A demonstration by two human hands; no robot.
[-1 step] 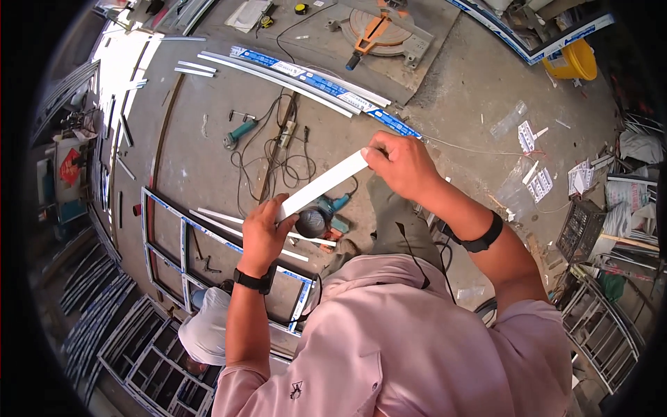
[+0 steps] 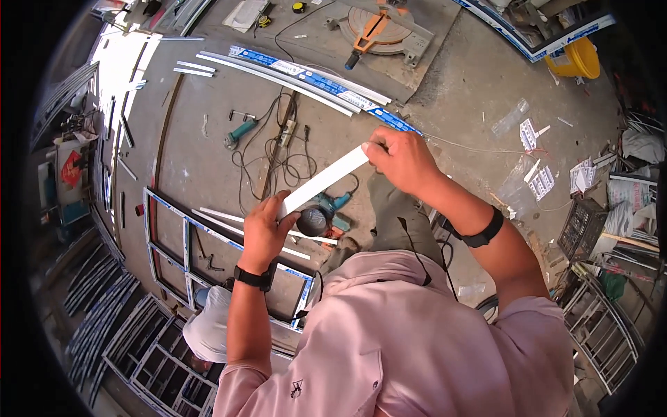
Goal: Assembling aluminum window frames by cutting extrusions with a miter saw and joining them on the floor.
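Observation:
A flat white strip slants up to the right in front of me, held between both hands. Its lower left end is in my left hand, with the thumb and fingers closed on it. At the upper right end, my right hand pinches the strip between thumb and fingers. Beyond and below the strip, a teal power tool with a dark round part lies on the floor, partly hidden by my left hand and the strip. Farther off lies a teal angle grinder with its cord.
Blue-wrapped profiles lie across the floor ahead, before an orange miter saw. A window frame lies at the left, beside a person in a light top. Tangled cords and a yellow bucket are also around.

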